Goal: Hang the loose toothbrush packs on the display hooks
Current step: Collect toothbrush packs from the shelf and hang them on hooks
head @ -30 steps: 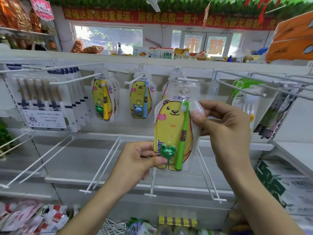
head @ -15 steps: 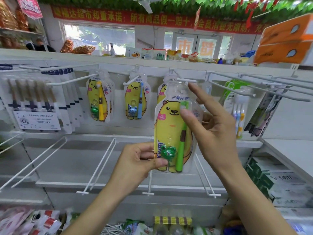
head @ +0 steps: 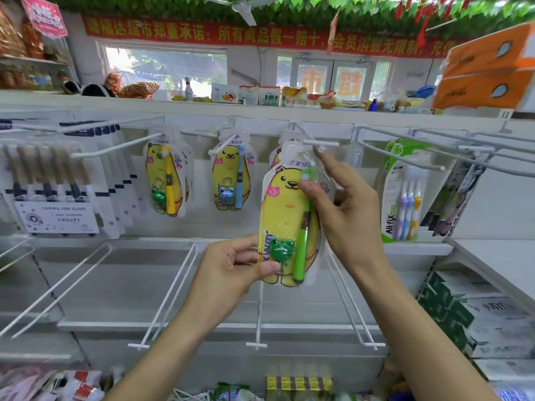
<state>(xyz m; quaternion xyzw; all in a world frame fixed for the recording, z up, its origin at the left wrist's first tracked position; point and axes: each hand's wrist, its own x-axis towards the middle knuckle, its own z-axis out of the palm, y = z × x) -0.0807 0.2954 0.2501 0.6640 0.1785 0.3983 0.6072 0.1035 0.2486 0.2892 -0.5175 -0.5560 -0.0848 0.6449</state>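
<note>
I see a white display shelf (head: 260, 114) spanning my view, with rows of white wire hooks jutting out toward me. To the left hang white toothbrush multipacks (head: 55, 195), then a yellow bear pack (head: 166, 175) and another with a blue brush (head: 231, 172). The loose toothbrush pack (head: 286, 215), yellow bear with green brush and frog, is upright in front of the centre hook (head: 320, 143), its top just below the hook's tip. My left hand (head: 231, 270) pinches the pack's lower left edge, thumb on the front. My right hand (head: 344, 209) holds the upper right side, thumb pressed on the brush head, forefinger stretched up toward the hook tip.
</note>
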